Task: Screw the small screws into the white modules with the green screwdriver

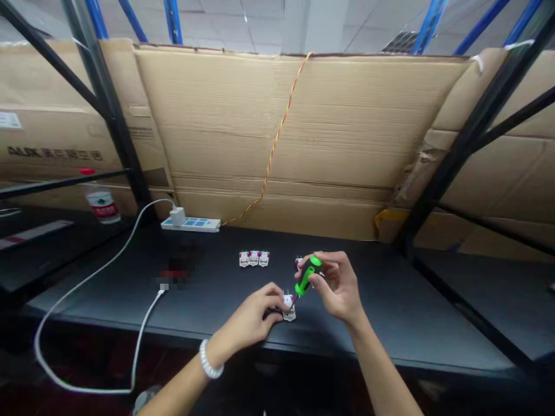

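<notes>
My right hand [340,286] grips a green and black screwdriver [309,274], tilted with its tip pointing down and left. The tip meets a small white module [289,312] with purple side pieces and thin metal prongs, lying near the table's front edge. My left hand [255,315], fingers bent, holds that module from its left side. Farther back, several matching white modules [254,258] sit side by side in a row. Behind my right hand, another white piece [299,262] is mostly hidden.
A white power strip [191,224] with a plugged-in charger lies at the back left. From it a white cable [39,335] loops past the table's front edge. Black metal posts [451,138] flank the black tabletop [390,312]; cardboard [217,127] walls the back. A bottle [102,202] stands left.
</notes>
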A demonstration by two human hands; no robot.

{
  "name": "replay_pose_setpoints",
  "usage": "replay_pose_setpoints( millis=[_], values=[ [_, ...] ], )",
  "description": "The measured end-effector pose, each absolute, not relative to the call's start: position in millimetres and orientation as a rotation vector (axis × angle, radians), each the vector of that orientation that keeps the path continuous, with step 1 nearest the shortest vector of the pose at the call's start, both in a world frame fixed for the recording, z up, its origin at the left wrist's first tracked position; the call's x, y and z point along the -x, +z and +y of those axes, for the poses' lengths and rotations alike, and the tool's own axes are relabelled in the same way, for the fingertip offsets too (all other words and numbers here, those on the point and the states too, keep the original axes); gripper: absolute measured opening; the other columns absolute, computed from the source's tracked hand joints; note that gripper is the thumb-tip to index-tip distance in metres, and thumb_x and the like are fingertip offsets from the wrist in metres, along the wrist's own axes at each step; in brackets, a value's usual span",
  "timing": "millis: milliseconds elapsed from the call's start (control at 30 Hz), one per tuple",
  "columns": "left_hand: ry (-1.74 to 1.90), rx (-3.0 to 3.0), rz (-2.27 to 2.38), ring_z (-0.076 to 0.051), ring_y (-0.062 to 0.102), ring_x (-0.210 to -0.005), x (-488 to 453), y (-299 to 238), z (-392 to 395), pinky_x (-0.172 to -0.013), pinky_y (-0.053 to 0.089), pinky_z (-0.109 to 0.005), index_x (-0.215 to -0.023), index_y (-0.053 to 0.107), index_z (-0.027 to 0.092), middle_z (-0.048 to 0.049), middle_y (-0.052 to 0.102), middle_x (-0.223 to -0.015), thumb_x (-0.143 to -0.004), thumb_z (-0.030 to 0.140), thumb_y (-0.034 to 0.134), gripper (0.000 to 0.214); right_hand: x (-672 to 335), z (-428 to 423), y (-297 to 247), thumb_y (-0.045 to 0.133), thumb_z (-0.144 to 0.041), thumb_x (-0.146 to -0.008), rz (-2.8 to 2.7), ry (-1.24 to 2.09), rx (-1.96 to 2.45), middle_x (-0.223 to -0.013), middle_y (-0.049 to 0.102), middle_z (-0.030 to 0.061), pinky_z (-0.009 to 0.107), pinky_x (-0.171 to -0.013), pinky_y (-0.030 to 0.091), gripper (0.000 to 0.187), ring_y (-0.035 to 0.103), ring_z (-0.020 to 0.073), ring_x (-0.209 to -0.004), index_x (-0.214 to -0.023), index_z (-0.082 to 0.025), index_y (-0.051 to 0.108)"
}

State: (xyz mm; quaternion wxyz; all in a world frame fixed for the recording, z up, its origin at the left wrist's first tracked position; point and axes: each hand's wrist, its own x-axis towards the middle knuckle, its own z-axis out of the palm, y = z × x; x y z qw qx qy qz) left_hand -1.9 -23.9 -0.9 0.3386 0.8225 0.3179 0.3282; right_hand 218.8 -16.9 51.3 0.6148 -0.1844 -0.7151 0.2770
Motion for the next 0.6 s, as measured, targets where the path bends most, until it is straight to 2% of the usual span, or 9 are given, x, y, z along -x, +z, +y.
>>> replay_pose_setpoints(
  millis=[67,133,233,300,367,467,600],
  values=[
    [0.841,-2.144,0.846,-0.019,0.066,-0.103,2.2,-1.3,-23.9,-0.098,0.053,-0.030,-0.105,0.076,0.022,-0.0042,0.066,-0.114,-0.092,0.005,0.065,0.025,-219.6,-10.3,49.1,0.076,-0.030,-0.095,-1.609,0.523,0.453,-0.100,0.069,0.0010,0.032,-0.067,0.065,0.032,0.073,0.0158,-0.077,-0.119,-0.030,0.055],
    [0.828,-2.144,0.861,-0.019,0.066,-0.100,2.3,-1.4,-24.3,-0.095,0.054,-0.029,-0.114,0.075,0.023,-0.0042,0.066,-0.115,-0.092,0.005,0.066,0.030,-221.5,-3.6,44.2,0.080,-0.035,-0.092,-1.588,0.412,0.491,-0.099,0.065,0.0007,0.030,-0.066,0.063,0.036,0.070,0.0156,-0.076,-0.117,-0.030,0.055],
    [0.809,-2.180,0.877,-0.020,0.066,-0.105,2.5,-1.8,-25.4,-0.101,0.053,-0.031,-0.120,0.076,0.025,-0.0049,0.065,-0.118,-0.094,0.008,0.065,0.033,-225.7,1.6,35.7,0.063,-0.053,-0.100,-1.603,0.359,0.414,-0.101,0.066,0.0051,0.035,-0.061,0.063,0.036,0.071,0.0192,-0.075,-0.127,-0.030,0.054],
    [0.813,-2.209,0.899,-0.021,0.066,-0.109,2.7,-2.6,-25.9,-0.105,0.052,-0.033,-0.119,0.077,0.026,-0.0056,0.063,-0.122,-0.095,0.010,0.066,0.031,-227.8,0.9,33.4,0.053,-0.057,-0.104,-1.622,0.338,0.331,-0.108,0.069,0.0096,0.042,-0.065,0.065,0.041,0.074,0.0233,-0.080,-0.132,-0.029,0.056],
    [0.823,-2.203,0.924,-0.020,0.068,-0.107,2.7,-3.4,-25.8,-0.104,0.053,-0.033,-0.120,0.078,0.027,-0.0064,0.061,-0.130,-0.095,0.012,0.068,0.030,-228.0,-1.9,35.3,0.056,-0.047,-0.105,-1.618,0.351,0.297,-0.115,0.073,0.0114,0.046,-0.071,0.067,0.033,0.078,0.0253,-0.086,-0.132,-0.029,0.057],
    [0.812,-2.176,0.912,-0.020,0.070,-0.107,1.9,-3.5,-24.5,-0.102,0.055,-0.031,-0.117,0.078,0.026,-0.0065,0.062,-0.138,-0.094,0.012,0.070,0.028,-224.4,-4.6,42.0,0.065,-0.029,-0.102,-1.562,0.484,0.296,-0.115,0.078,0.0091,0.044,-0.071,0.068,0.026,0.081,0.0237,-0.084,-0.126,-0.030,0.055],
    [0.806,-2.147,0.924,-0.022,0.069,-0.111,0.5,-2.3,-21.7,-0.103,0.054,-0.032,-0.111,0.080,0.024,-0.0053,0.070,-0.127,-0.092,0.013,0.075,0.023,-218.0,0.3,44.0,0.075,-0.026,-0.097,-1.519,0.571,0.271,-0.103,0.080,0.0028,0.037,-0.063,0.068,0.034,0.080,0.0192,-0.072,-0.123,-0.032,0.055]
  ],
)
